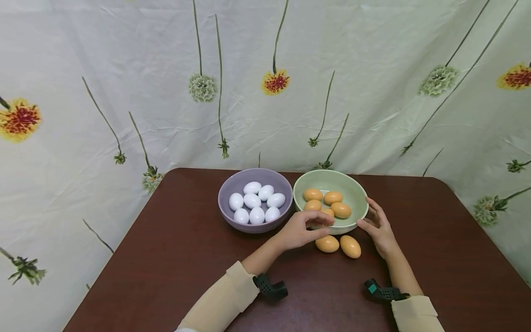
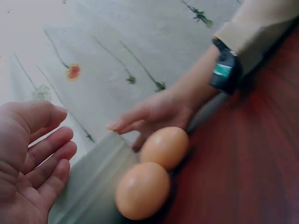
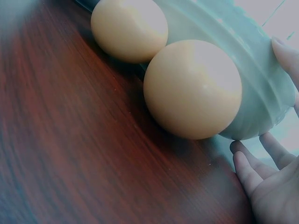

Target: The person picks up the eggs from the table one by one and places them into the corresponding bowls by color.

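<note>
My left hand (image 1: 304, 229) hovers at the near rim of a green bowl (image 1: 354, 189), its fingers loosely bent with nothing between them. In the left wrist view, that hand (image 2: 32, 154) shows an empty palm beside the bowl's wall. Several brown eggs (image 1: 341, 210) lie inside the bowl, one partly hidden behind my left fingers. My right hand (image 1: 381, 233) holds the bowl's right side, thumb and fingers spread around its wall. Two more brown eggs, a left one (image 1: 327, 244) and a right one (image 1: 350, 246), rest on the table before the bowl.
A purple bowl (image 1: 224, 205) with several white eggs (image 1: 252, 200) stands left of the green one. Both are near the far edge of the dark brown table (image 1: 166, 258). Behind it hangs a flower-patterned cloth (image 1: 249, 120).
</note>
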`<state>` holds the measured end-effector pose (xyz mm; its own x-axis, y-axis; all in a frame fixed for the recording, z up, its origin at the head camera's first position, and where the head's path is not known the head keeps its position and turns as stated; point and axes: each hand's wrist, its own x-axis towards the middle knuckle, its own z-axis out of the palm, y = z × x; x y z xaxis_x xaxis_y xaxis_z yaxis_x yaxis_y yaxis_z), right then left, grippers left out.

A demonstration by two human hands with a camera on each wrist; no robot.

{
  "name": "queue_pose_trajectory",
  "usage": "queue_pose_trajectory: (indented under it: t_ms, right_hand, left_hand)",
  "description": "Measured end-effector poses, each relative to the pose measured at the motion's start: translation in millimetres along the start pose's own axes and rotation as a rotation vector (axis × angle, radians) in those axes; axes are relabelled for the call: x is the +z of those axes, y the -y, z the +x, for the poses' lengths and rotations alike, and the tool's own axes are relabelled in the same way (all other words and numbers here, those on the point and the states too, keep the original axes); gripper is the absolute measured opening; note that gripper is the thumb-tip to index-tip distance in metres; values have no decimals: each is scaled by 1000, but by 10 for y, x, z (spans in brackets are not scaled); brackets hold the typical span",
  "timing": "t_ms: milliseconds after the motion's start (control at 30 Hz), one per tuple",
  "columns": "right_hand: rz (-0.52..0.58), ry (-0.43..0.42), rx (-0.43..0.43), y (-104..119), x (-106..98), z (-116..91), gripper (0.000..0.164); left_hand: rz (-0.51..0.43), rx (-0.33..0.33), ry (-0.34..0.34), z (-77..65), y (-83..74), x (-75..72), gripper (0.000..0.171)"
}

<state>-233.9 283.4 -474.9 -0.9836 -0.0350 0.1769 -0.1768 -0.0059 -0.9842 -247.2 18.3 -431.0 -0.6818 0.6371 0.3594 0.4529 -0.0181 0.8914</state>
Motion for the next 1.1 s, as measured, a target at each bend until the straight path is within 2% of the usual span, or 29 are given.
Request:
queue_pose_trajectory:
  t_ms: [233, 533, 667, 967, 1100]
  right_hand:
    - [-7, 1, -1, -6, -1, -6, 67]
    - [-11, -1, -3, -6, -2, -12, 68]
    - [-11, 0, -5, -10, -6, -11, 67]
    - [-6, -3, -4, -14, -14, -1, 67]
    - [-15, -6, -2, -15, -13, 6, 67]
  left_hand:
    - [51, -26, 67, -128, 79, 63, 25]
    - [95, -17, 99, -170, 188, 111, 28]
    - [166, 18, 109, -177, 220, 112, 29]
    - [251, 16, 113, -181, 244, 114, 30]
    - [330, 38, 116, -180, 230, 120, 32]
